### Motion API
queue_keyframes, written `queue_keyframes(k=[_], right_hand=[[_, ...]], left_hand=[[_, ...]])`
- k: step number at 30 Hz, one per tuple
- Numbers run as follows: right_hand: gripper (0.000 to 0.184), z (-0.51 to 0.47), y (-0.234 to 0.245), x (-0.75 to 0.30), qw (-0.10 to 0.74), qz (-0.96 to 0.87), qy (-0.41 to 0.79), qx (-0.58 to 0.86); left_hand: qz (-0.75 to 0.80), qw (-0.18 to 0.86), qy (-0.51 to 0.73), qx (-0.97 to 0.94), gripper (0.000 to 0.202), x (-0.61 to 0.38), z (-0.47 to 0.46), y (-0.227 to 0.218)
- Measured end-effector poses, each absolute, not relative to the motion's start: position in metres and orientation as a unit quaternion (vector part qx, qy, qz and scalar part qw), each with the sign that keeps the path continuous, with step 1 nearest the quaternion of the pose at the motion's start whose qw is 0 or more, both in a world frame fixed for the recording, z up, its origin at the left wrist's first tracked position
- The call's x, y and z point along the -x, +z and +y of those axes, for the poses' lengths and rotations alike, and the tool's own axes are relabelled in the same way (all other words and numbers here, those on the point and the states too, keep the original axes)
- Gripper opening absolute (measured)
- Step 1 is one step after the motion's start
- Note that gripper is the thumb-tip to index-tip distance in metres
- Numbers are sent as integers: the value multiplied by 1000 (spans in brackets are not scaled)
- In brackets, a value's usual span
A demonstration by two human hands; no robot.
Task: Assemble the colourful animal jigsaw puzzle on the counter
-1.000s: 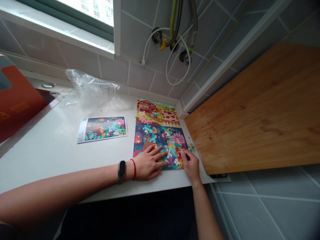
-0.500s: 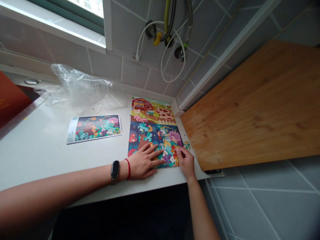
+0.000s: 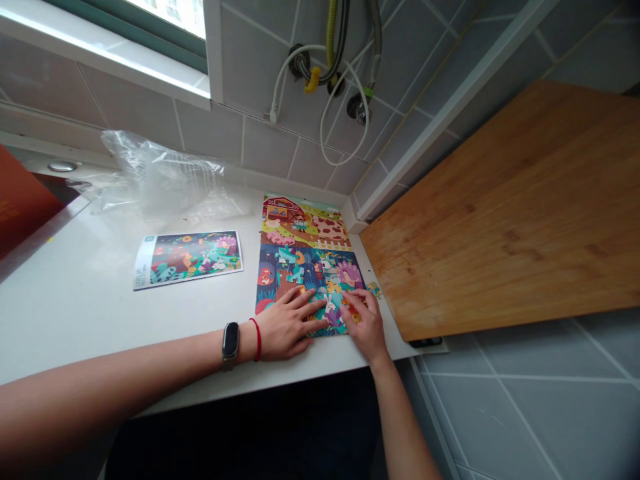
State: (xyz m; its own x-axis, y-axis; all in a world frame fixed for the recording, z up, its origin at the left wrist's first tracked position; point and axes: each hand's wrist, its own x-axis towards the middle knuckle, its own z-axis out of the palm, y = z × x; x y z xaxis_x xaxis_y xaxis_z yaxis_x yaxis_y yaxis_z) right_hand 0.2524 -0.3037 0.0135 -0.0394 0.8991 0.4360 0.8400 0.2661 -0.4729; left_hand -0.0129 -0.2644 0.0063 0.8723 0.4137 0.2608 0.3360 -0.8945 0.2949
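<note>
A colourful jigsaw puzzle (image 3: 305,257) lies flat on the white counter (image 3: 100,313), with a farm scene at its far end. My left hand (image 3: 290,323) rests flat on the puzzle's near left part, fingers spread. My right hand (image 3: 365,320) lies on the near right corner with its fingers stretched over the pieces. A single loose piece (image 3: 373,289) sits just right of the puzzle. A printed reference picture (image 3: 189,257) lies to the left of the puzzle.
A large wooden board (image 3: 500,213) leans at the right, close to the puzzle's edge. A crumpled clear plastic bag (image 3: 160,180) lies at the back left. An orange box (image 3: 20,200) stands at the far left. Hoses and cables (image 3: 335,67) hang on the tiled wall.
My right hand has slid left onto the puzzle's near right corner and its fingers have flattened. My left hand has stayed in place. The view shifted slightly.
</note>
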Motion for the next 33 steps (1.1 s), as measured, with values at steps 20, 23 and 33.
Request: queue_keyframes(k=[20, 23, 33], right_hand=[[33, -305, 10, -253, 347, -717, 45, 603], [38, -305, 11, -252, 339, -704, 56, 621], [38, -305, 11, -249, 317, -691, 80, 645]], left_hand=[[193, 125, 165, -959, 52, 13, -264, 5], [194, 129, 161, -959, 54, 12, -264, 3], [193, 127, 156, -961, 53, 13, -264, 6]])
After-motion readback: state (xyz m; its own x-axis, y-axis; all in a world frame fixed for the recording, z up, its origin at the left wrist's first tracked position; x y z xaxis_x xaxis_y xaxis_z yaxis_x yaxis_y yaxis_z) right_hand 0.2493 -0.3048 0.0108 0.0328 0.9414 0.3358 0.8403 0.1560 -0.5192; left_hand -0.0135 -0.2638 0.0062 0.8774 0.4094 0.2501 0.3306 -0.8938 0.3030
